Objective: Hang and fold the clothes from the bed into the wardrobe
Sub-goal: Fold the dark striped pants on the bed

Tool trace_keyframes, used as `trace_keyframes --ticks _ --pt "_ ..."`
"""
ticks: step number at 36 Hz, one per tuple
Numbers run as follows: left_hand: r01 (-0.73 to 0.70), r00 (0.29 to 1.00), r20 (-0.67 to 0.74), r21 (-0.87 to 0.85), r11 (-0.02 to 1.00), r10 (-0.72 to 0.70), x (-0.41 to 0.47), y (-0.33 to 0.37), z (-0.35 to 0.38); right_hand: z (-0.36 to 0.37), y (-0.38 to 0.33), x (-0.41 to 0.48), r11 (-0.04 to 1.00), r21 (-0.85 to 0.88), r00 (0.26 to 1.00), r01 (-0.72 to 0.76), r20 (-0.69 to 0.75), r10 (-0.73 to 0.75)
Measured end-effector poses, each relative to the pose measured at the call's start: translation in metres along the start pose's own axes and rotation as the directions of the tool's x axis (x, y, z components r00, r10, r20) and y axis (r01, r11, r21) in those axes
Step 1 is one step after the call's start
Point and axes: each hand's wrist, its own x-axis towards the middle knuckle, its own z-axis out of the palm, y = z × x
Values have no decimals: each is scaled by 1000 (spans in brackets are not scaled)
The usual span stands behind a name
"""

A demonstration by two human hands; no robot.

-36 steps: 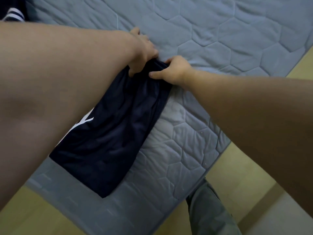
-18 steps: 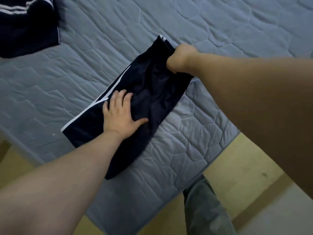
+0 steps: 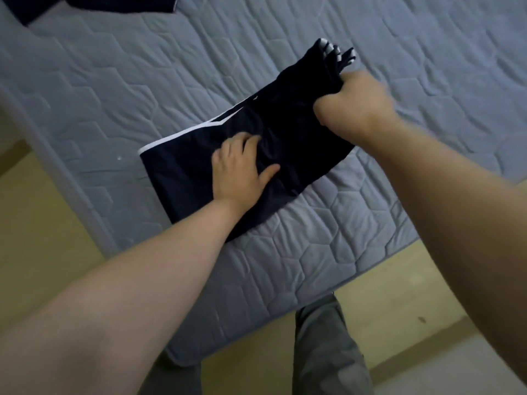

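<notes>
Navy fabric with a white stripe along 1 edge forms the garment being handled, 1 dark sports garment lying on a grey quilted mattress near its front corner. Its long axis runs diagonally, from a flat squared end at the lower left, close to the mattress edge, up to a bunched end at the upper right, where white-striped trim pokes out. 2 bare hands are on it. The left hand lies flat on the middle of the cloth, fingers straight and together, thumb spread to the side, pressing the fabric against the mattress. The right hand is closed in a fist around the gathered upper-right end, with the striped trim sticking out just beyond the knuckles; this hand is slightly blurred. Most of the garment stretches between the 2 hands and to the left of the flat hand. A second dark garment lies well apart at the top left edge of the view. Below the mattress are a yellowish floor and 1 grey trouser leg.
</notes>
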Motion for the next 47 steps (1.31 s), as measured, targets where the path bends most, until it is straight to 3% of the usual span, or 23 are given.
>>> trace_keyframes --ticks 1,2,3,4,5,7,9,11,14,17,19,22,24,27,30,32,34,36,37,40,43,45,47 --pt "73 997 13 -200 977 -72 -5 -1 -4 5 -6 -10 999 -33 999 32 7 -32" --pt "213 977 91 -453 866 -193 -8 -1 -11 11 -13 -19 996 -52 998 66 21 -65" --pt "374 925 231 -681 629 -301 -10 0 -21 19 -21 -29 992 -71 994 102 32 -100" --pt "508 850 399 -793 337 -344 -10 -1 -31 27 -29 -39 985 -96 990 142 36 -139" --pt "578 789 532 -812 80 -307 -11 -6 -41 37 -37 -50 976 -121 983 180 39 -177" --pt "553 764 616 -778 -296 -191 -13 -29 -57 60 -55 -69 958 -142 968 251 51 -246" --pt "463 795 592 -732 -501 -130 -20 -55 -73 88 -71 -86 934 -146 945 325 92 -314" --pt "429 805 585 -690 -582 -101 -31 -81 -85 121 -83 -101 919 -155 929 363 142 -343" --pt "462 796 606 -618 -636 -11 -50 -119 -91 175 -92 -115 906 -212 922 366 216 -321" --pt "525 746 665 -599 -604 -11 -62 -146 -87 220 -90 -118 925 -160 896 346 348 -275" --pt "548 679 722 -618 -563 -132 -65 -155 -79 237 -83 -114 959 -47 850 280 475 -226" --pt "650 549 742 -669 -362 -384 -69 -160 -64 244 -68 -105 950 -20 791 313 558 -249" --pt "688 547 720 -677 -260 -427 -68 -157 -54 243 -58 -99 945 6 840 328 456 -294" --pt "635 530 588 -753 -173 -611 -62 -147 -39 238 -46 -94 945 38 901 325 291 -322" --pt "619 532 488 -782 -75 -692 -55 -133 -29 234 -38 -95 956 63 938 287 185 -294" --pt "638 518 450 -770 -22 -727 -51 -130 -21 231 -36 -92 966 45 966 255 26 -256" --pt "705 490 393 -704 88 -778 -47 -131 -16 226 -34 -85 979 28 972 203 -129 -198" --pt "810 465 316 -529 254 -827 -44 -134 -10 221 -31 -75 992 -2 969 124 -216 -122" --pt "834 454 290 -472 287 -842 -44 -136 -9 220 -30 -69 997 -42 966 71 -247 -79" --pt "831 381 318 -529 172 -868 -41 -140 -5 216 -26 -53 982 -150 963 -113 -260 71" --pt "734 303 519 -662 -152 -799 -38 -146 -8 213 -18 -37 963 -147 972 -227 -94 214" --pt "705 330 693 -632 -322 -641 -39 -154 -14 208 -12 -30 966 -72 968 -247 29 250" --pt "746 377 788 -570 -345 -486 -41 -160 -25 202 -10 -28 967 -19 965 -254 63 255"
